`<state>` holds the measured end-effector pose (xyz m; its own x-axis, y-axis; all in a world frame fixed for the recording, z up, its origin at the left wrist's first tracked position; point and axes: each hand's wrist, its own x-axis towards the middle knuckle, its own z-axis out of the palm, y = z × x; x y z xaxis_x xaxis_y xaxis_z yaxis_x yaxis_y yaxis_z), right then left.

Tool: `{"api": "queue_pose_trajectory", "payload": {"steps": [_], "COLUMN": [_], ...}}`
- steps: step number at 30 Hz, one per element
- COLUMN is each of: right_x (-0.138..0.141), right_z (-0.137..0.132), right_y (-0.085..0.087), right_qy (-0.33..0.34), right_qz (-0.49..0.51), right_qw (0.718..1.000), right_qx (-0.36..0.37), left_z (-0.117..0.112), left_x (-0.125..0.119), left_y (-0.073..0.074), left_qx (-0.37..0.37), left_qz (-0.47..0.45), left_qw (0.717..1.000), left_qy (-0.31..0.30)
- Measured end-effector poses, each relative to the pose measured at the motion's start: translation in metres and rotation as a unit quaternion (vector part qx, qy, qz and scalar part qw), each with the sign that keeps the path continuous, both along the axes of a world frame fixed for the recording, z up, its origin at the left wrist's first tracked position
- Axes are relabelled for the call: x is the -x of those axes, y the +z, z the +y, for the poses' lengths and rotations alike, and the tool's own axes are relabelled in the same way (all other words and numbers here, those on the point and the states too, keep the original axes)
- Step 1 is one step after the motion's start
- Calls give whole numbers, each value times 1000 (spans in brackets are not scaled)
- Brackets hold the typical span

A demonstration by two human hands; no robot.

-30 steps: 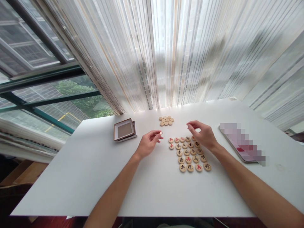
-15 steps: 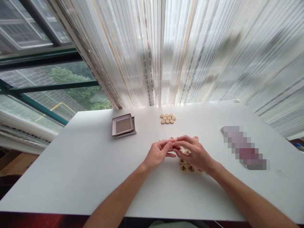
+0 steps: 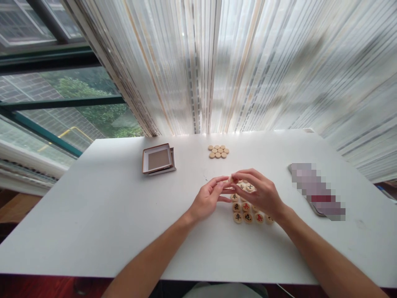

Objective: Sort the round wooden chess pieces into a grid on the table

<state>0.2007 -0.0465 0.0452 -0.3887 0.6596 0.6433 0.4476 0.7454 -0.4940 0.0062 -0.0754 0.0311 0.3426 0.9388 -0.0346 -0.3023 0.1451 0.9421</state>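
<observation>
Round wooden chess pieces with red and black characters (image 3: 247, 211) lie face up in rows on the white table (image 3: 108, 215). My left hand (image 3: 208, 200) and my right hand (image 3: 259, 193) meet above the group's far left corner. Between their fingertips is one wooden piece (image 3: 231, 179), raised a little off the table. My right hand's thumb and forefinger pinch it; my left thumb and forefinger touch it from the left. My right hand covers part of the rows. A cluster of face-down blank pieces (image 3: 218, 151) sits farther back.
An open brown and white cardboard box (image 3: 158, 159) lies at the back left of the table. A flat phone-like object (image 3: 316, 189), blurred out, rests at the right. Striped sheer curtains (image 3: 248, 66) hang behind the table, and a window (image 3: 56, 103) is at the left.
A second ago my hands were apart, the left pinching something small and white. They came together over the rows and now hold one piece, slightly lifted. The camera tilted a little.
</observation>
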Motion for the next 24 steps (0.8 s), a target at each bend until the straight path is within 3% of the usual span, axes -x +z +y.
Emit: {"api": "queue_pose_trajectory", "payload": {"steps": [5,10,13,19,24], "right_x": [-24,-36,-28,3,7], "right_z": [20,31,23,-3,-7], "right_y": [4,2,1,-6,-11], "right_qy": [-113,-156,-103,71,103], "right_qz": [50,88,51,-37,-34], "right_qw": [992,983,993,994,992], "right_qx": [5,24,36,78,69], "left_z": [9,9,6,1,1], "left_x": [12,16,12,5,5], "left_y": [1,-3,-4,-7,-10], "left_qx": [11,39,26,-24,-48], "left_qz": [35,43,68,96,98], "left_qw": [995,993,995,994,992], "left_qy": [96,101,70,54,62]}}
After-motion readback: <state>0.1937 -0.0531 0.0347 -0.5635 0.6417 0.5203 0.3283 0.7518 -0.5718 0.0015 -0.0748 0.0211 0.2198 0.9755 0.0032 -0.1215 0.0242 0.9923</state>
